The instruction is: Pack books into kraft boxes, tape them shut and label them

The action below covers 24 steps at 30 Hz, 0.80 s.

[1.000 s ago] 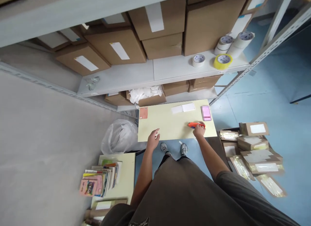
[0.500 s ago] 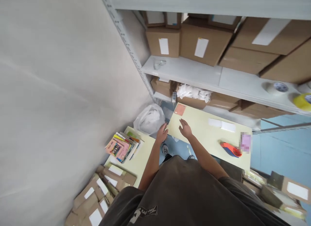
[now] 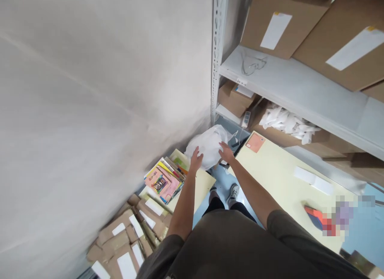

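A puffy white plastic bag (image 3: 208, 145) sits between the wall and the shelf, at the far end of the gap between two tables. My left hand (image 3: 196, 160) is at its near left side, thumb and fingers apart. At the bag's right side is my right hand (image 3: 226, 152), its fingers also spread and reaching over the edge. Both hands overlap the bag in view; whether they press on it I cannot tell. A stack of colourful books (image 3: 165, 181) lies on the left table, close to my left forearm.
A cream table (image 3: 270, 171) on the right bears a pink card (image 3: 255, 142), white paper (image 3: 313, 180) and a red-and-blue object (image 3: 315, 217). Grey shelving (image 3: 300, 91) holds cardboard boxes and white crumpled material (image 3: 288, 121). Flattened cartons (image 3: 126, 239) are piled at lower left.
My view has turned to the left. Both hands have moved from beside the right table's corner to the white plastic bag, one on each side of it.
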Tool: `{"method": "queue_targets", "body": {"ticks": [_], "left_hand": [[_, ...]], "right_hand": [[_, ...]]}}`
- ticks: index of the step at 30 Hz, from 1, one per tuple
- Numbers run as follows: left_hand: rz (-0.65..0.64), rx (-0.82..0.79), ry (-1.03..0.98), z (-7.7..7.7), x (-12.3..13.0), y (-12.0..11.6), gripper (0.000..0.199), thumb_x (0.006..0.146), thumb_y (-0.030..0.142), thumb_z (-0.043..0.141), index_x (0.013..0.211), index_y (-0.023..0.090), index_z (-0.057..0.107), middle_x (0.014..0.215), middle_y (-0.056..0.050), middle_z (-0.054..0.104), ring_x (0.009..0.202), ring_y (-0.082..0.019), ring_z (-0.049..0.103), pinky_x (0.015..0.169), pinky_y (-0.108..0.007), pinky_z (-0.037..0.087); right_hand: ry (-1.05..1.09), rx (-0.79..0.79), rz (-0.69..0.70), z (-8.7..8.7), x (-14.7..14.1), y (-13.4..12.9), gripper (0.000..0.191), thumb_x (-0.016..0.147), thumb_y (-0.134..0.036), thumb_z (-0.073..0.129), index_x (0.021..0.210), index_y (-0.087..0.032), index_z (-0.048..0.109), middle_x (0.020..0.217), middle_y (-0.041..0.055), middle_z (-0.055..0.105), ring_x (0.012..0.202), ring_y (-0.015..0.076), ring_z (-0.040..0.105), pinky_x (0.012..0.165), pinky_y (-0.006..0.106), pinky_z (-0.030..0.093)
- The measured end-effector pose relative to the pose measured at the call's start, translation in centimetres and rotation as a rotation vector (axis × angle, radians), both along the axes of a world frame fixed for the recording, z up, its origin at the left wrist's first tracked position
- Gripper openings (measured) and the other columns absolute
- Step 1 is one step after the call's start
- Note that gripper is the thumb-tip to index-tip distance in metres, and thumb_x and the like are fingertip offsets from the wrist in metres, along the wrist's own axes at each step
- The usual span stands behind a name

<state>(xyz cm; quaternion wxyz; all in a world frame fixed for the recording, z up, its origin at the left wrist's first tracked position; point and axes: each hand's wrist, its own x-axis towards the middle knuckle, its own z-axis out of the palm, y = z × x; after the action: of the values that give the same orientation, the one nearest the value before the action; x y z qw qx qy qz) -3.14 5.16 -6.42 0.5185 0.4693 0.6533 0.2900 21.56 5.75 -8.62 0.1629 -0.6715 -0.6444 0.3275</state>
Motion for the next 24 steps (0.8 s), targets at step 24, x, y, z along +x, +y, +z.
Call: {"method": "queue_targets", "body": {"ticks": [24], "left_hand": [[0.013, 0.165, 0.052, -3.7, 0.5, 4.0, 0.051, 0.104, 0.031, 0.055, 0.154, 0.023, 0.058, 0.152, -0.016, 0.063, 0.122, -0.028, 0.071, 0.099, -0.044, 0.063]], "right_hand": [[0.037, 0.051, 0.126, -8.4, -4.6, 6.0, 0.068, 0.089, -0.013, 0.049, 0.156, -0.014, 0.058, 0.155, 0.0143, 0.063, 0.151, 0.0305, 0.048, 0.13, 0.053, 0.037]]}}
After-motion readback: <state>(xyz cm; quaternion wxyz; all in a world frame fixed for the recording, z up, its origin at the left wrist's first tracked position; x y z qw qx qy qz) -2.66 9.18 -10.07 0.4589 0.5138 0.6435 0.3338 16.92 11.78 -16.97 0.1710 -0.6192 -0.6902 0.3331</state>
